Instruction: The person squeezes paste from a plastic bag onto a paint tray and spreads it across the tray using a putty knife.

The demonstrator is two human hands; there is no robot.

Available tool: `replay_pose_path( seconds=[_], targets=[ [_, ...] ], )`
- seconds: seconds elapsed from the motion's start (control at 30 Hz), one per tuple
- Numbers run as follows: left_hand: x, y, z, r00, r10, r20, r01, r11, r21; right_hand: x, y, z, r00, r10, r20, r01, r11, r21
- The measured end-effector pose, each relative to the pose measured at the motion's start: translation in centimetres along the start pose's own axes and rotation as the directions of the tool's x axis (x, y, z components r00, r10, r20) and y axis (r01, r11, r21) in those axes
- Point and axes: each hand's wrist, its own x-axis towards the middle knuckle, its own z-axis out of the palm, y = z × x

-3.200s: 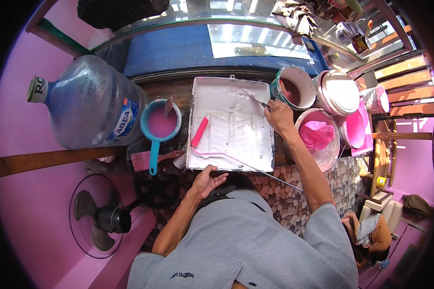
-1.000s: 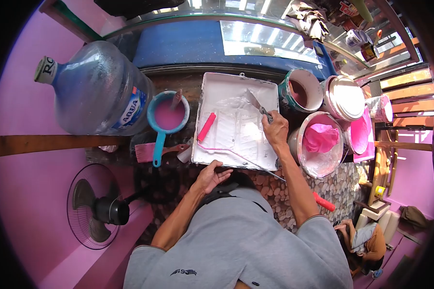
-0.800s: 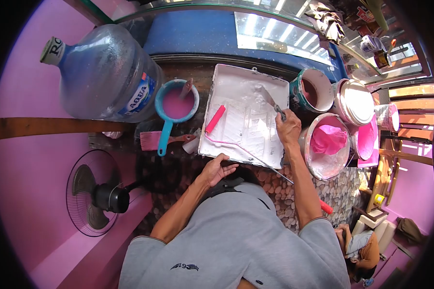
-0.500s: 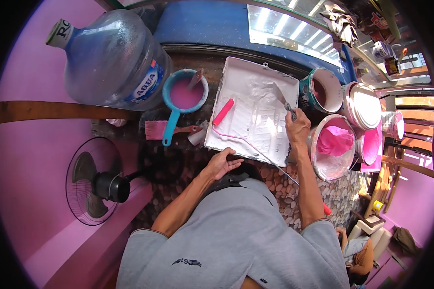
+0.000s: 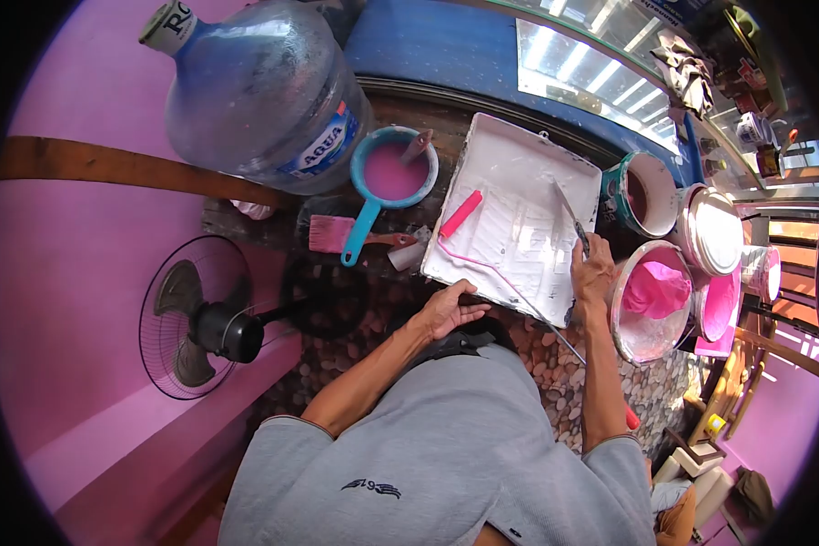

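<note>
My right hand (image 5: 593,271) is closed around the handle of a putty knife (image 5: 569,207), whose blade lies over the right side of a white paint tray (image 5: 519,168). At the tray's near edge, my left hand (image 5: 450,309) grips the rim, thumb on top and fingers partly below it. A small roller with a pink sleeve (image 5: 461,215) rests in the tray on the left. Its thin frame crosses the near rim, and its red handle end (image 5: 631,417) shows beyond my right forearm. White paint coats the tray's ribbed floor.
Left of the tray stand a blue dipper (image 5: 366,223) of pink paint, a pink-stained brush (image 5: 332,234) and a large water bottle (image 5: 264,91). To its right are a green paint can (image 5: 617,187), a lidded pail (image 5: 714,232) and a bucket (image 5: 646,332) with pink cloth. A fan (image 5: 200,318) stands lower left.
The camera view has shifted, moving the scene rightward. My right hand has drawn the putty knife slightly toward me, and its blade now appears narrower. My left hand stays at the tray's rim.
</note>
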Motion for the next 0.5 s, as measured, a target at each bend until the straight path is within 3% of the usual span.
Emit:
replay_pose_path(
  seconds=[0.07, 0.13, 0.33, 0.47, 0.5],
  targets=[
    [-0.1, -0.1, 0.1, 1.000, 0.006, -0.016, -0.007, 1.000, -0.009, -0.3, -0.1, 0.0, 0.999, -0.005, -0.036, 0.004, 1.000, -0.024],
    [0.0, -0.1, -0.3, 1.000, 0.003, -0.013, -0.003, 1.000, -0.007, -0.8, -0.5, -0.3, 0.998, 0.019, 0.064, -0.012, 0.994, -0.113],
    [0.1, 0.1, -0.1, 0.998, -0.029, 0.055, 0.027, 0.999, 0.022, -2.1, -0.4, -0.7, 0.967, 0.087, 0.239, -0.053, 0.988, -0.144],
    [-0.4, 0.2, 0.7, 1.000, 0.021, 0.018, -0.022, 0.999, 0.036, -2.5, -2.3, -2.5, 0.991, 0.057, 0.121, -0.044, 0.993, -0.105],
    [-0.5, 0.3, 0.6, 1.000, 0.019, 0.014, -0.019, 0.999, 0.029, -3.1, -3.3, -3.3, 0.994, 0.072, 0.080, -0.076, 0.995, 0.059]
  ],
)
